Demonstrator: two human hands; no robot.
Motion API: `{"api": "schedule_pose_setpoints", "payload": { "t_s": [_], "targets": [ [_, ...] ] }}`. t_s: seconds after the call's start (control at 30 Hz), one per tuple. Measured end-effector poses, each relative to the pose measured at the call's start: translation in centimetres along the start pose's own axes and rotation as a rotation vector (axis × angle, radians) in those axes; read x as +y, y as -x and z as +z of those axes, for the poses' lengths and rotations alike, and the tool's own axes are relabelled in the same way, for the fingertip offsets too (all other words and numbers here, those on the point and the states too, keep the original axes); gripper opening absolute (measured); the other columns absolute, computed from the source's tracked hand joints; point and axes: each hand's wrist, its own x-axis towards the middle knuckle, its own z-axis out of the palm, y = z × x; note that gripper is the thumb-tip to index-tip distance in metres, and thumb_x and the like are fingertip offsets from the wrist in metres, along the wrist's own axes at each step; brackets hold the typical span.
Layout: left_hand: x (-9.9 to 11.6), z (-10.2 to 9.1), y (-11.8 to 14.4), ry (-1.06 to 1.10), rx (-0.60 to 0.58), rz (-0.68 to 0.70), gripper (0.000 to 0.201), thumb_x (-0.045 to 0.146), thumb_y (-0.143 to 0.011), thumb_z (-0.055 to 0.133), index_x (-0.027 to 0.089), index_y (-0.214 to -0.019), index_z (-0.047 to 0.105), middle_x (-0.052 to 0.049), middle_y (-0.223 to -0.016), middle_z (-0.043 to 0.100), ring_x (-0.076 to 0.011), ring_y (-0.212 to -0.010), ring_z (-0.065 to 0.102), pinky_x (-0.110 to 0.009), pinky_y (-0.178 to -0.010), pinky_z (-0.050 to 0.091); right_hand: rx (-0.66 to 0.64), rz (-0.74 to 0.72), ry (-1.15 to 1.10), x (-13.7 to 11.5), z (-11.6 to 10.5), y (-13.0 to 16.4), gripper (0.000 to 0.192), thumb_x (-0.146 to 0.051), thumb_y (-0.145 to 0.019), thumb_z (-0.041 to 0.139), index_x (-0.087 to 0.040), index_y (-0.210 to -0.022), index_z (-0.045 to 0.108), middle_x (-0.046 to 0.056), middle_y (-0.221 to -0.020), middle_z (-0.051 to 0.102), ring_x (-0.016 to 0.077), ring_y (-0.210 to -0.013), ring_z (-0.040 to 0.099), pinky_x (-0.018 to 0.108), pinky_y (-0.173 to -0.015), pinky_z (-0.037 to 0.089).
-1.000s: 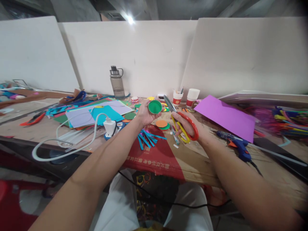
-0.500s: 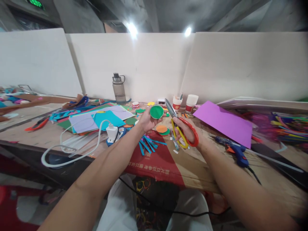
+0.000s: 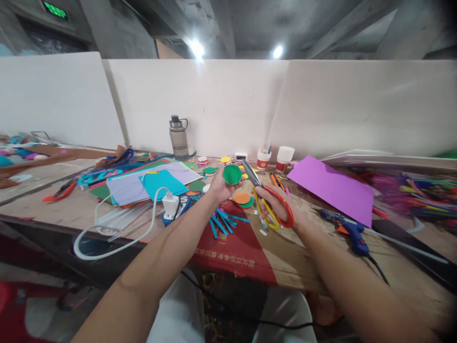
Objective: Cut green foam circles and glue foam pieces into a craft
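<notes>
My left hand [image 3: 218, 186] is closed around a round green paper piece [image 3: 232, 175], whose green face with a thin pale rim is turned toward me. Some of the fingers are hidden behind it. In my right hand [image 3: 273, 202] is a pair of scissors [image 3: 252, 174] with one red and one yellow handle loop. The blades point up and left, their tips close to the right edge of the green piece; whether they touch I cannot tell. Below the hands lie an orange disc [image 3: 242, 198] overlapping a green one, and a bundle of blue paper strips [image 3: 223, 223].
Coloured sheets [image 3: 164, 183] and a white plug [image 3: 170, 204] with a looped cable lie left. Behind stand a water bottle [image 3: 178, 139] and paper cups [image 3: 284, 158]. On the right are a purple sheet [image 3: 332, 188] and a blue glue gun [image 3: 357, 238].
The scissors' tips have come down and slightly left, nearer the green piece. The whole view has shifted, so the table sits a little lower in the picture. Both grips are unchanged.
</notes>
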Motion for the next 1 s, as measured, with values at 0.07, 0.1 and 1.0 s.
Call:
{"api": "schedule_pose_setpoints", "payload": {
  "t_s": [0.07, 0.1, 1.0],
  "targets": [
    [0.0, 0.0, 0.0, 0.020, 0.015, 0.004, 0.046, 0.050, -0.096, 0.038, 0.014, -0.104, 0.065, -0.006, -0.068, 0.067, -0.0169, -0.057, 0.063, -0.026, -0.052, 0.047, 0.000, -0.008, -0.013, 0.3, 0.0, 0.0, 0.039, -0.060, -0.082, 0.058, -0.022, -0.078, 0.048, -0.007, -0.055, 0.051, 0.0100, -0.041, 0.050, 0.025, -0.043, 0.048],
    [0.0, 0.0, 0.0, 0.027, 0.009, 0.001, 0.046, 0.050, -0.096, 0.038, 0.014, -0.102, 0.066, -0.007, -0.069, 0.067, -0.0172, -0.058, 0.063, -0.026, -0.052, 0.047, 0.008, -0.009, -0.021, 0.4, 0.0, 0.0, 0.039, -0.060, -0.082, 0.058, -0.022, -0.079, 0.049, -0.007, -0.055, 0.051, 0.0098, -0.041, 0.049, 0.025, -0.043, 0.048],
    [-0.6, 0.1, 0.2, 0.083, 0.058, -0.128, 0.051, 0.052, -0.095, 0.033, 0.012, -0.093, 0.065, -0.013, -0.079, 0.071, -0.0195, -0.064, 0.066, -0.025, -0.050, 0.048, 0.260, 0.425, 1.280, 1.6, -3.8, -2.2, 0.048, -0.055, -0.088, 0.048, -0.019, -0.114, 0.066, 0.020, -0.102, 0.072, 0.0335, -0.098, 0.068, 0.038, -0.076, 0.048]
  ]
}}
